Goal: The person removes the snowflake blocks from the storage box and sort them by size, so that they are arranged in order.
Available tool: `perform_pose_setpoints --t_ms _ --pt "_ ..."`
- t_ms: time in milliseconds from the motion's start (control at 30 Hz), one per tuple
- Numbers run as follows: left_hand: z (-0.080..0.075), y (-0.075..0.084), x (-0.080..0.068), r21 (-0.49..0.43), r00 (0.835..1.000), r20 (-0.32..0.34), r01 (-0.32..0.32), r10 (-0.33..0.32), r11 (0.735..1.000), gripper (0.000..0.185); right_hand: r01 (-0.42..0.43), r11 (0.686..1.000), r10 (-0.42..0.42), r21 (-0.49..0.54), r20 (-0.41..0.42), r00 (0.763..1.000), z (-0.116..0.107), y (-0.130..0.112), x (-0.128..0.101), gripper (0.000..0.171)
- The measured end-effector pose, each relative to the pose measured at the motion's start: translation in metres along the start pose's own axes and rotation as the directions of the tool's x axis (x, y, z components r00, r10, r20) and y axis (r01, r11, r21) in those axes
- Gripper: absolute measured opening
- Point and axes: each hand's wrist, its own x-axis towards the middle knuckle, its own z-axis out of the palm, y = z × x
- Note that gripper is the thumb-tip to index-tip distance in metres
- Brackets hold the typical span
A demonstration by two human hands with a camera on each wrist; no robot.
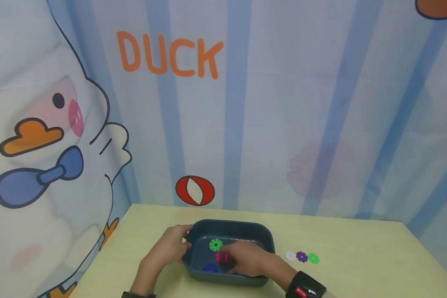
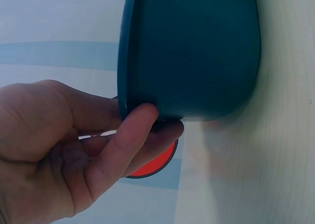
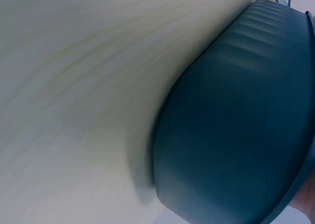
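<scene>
A dark teal tub (image 1: pixel 231 224) stands on the pale table near its front edge. My left hand (image 1: pixel 171 246) grips the tub's left rim. In the left wrist view the thumb and a finger of that hand (image 2: pixel 157 123) curl round the rim of the tub (image 2: pixel 197 51). My right hand (image 1: pixel 246 258) reaches down into the tub, its fingertips closed on a pink toothed disc (image 1: pixel 221 257). A green disc (image 1: pixel 215 244) and a blue disc (image 1: pixel 210 267) lie on the tub's floor. The right wrist view shows only the tub's outer wall (image 3: pixel 236 135) and blurred tabletop.
Three discs lie in a row on the table right of the tub: white (image 1: pixel 290 256), purple (image 1: pixel 301 256) and green (image 1: pixel 313 258). A cloth backdrop with a duck cartoon rises behind and left of the table (image 1: pixel 357 256). A black band (image 1: pixel 305 287) sits on my right wrist.
</scene>
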Motion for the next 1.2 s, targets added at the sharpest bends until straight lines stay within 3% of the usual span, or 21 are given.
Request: perform_pose_setpoints --t_ms 267,700,1200 --pt "-0.0015 0.0009 -0.0015 -0.026 1.0 0.011 -0.001 0.001 1.0 0.054 0.034 0.999 -0.034 -0.001 0.05 0.998 0.0005 0.0005 0.0062 0.036" --pt "-0.0004 0.0006 -0.0004 0.009 1.0 0.009 0.003 -0.003 1.0 0.055 0.103 0.995 -0.103 -0.01 0.03 0.994 0.0048 0.0026 0.0077 0.023" --pt "-0.0005 0.0014 -0.0016 0.018 1.0 0.004 -0.003 0.003 1.0 0.054 0.158 0.987 -0.159 0.022 0.073 0.985 -0.0033 0.0021 0.0034 0.036"
